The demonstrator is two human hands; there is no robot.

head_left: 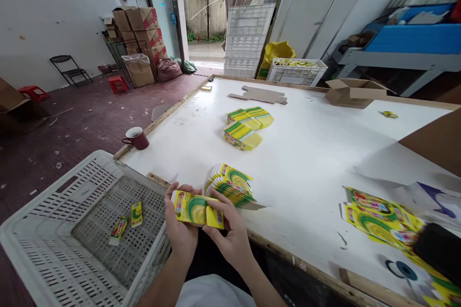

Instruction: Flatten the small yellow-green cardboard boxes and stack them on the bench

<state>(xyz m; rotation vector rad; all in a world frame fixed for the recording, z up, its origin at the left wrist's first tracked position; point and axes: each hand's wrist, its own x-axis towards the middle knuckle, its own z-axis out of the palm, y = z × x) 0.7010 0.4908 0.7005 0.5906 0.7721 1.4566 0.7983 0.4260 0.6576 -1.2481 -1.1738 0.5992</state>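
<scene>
Both my hands hold one yellow-and-green printed carton (196, 208) just over the table's front edge. My left hand (182, 228) wraps round its left end, thumb below and fingers behind. At the other end, my right hand (230, 230) pinches the yellow end flap, fingers on top and thumb underneath. Right behind the carton, a stack of flattened cartons (230, 184) of the same print leans on the white table (298, 168). Farther back lie several more bundles of flat cartons (243, 134).
A white plastic crate (90, 163) at the left has two small cartons (137, 214) inside. A brown mug (137, 139) stands at the table's left edge. On the right are printed cartons (378, 218), a black phone-like object (437, 249), a tape roll (406, 270) and an open cardboard box (355, 92).
</scene>
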